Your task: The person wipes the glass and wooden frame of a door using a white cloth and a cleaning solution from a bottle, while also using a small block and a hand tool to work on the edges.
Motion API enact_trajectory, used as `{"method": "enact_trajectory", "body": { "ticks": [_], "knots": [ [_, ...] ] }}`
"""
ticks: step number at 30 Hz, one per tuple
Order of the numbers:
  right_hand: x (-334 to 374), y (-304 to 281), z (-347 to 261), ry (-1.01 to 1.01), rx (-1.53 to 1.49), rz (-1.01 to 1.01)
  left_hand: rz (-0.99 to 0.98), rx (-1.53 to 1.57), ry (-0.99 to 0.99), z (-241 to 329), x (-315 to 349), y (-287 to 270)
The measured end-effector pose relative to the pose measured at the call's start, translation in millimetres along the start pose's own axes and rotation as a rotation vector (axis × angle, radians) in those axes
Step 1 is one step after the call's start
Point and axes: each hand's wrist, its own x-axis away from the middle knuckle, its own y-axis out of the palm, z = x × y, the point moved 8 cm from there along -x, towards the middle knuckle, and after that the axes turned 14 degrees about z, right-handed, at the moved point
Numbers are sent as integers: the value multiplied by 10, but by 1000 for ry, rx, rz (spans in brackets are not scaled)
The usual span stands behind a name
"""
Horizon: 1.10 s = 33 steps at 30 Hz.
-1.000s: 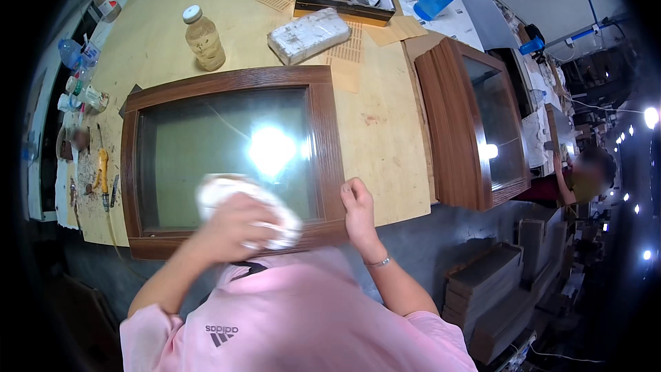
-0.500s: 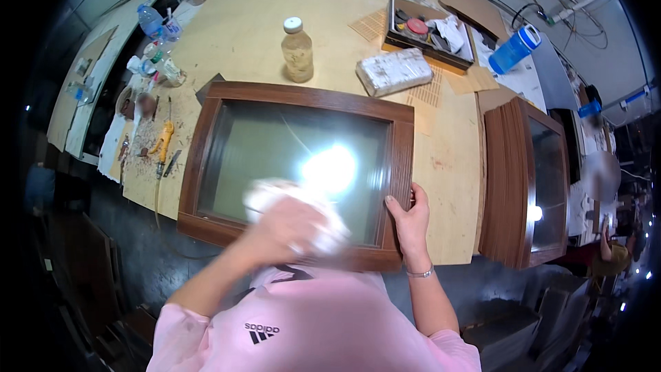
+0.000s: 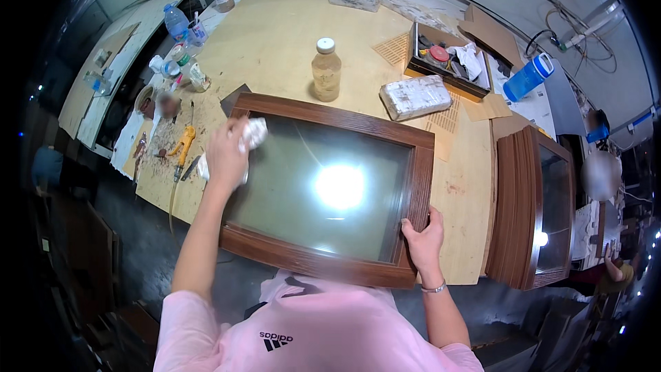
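Observation:
A brown wood-framed glass panel (image 3: 423,172) lies on the pale workbench in front of me, a bright light reflected in its glass. My left hand (image 3: 229,150) is closed on a crumpled white cloth (image 3: 256,133) and presses it at the panel's upper left corner, over the frame and the glass edge. Part of the cloth hangs out beyond the frame's left side. At the lower right, my right hand (image 3: 425,238) grips the frame's right edge, thumb on top; its other fingers curl round the outer side and are partly hidden.
Behind the panel stand a white-capped bottle (image 3: 326,70) and a white-wrapped block (image 3: 415,97). An open box of odds and ends (image 3: 451,58) and a blue bottle (image 3: 528,78) are farther right. Stacked framed panels (image 3: 513,207) stand at right. A yellow tool with a hose (image 3: 184,145) lies left.
My left hand has swept the cloth from the glass's lower middle up to the upper left corner. The right hand keeps its grip; the whole view has shifted slightly.

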Motion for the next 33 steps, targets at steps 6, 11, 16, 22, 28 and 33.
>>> {"method": "enact_trajectory", "body": {
  "ticks": [6,11,16,22,28,33],
  "knots": [
    [16,33,22,-14,-10,-1,-124,195,275,1270,388,204],
    [-59,43,88,17,-67,-39,-644,910,186,1662,1048,-529],
    [-203,7,117,302,-389,-87,-1122,1014,-632,525,1463,-776],
    [-241,75,143,520,-573,-113,-1090,1063,-1215,180,2154,-962],
    [-218,-111,-177,462,-592,-97,-719,1541,-1754,205,2417,-884],
    [-326,-130,-65,371,-538,-34,-692,1454,-1975,276,2553,-749]
  ]
}}
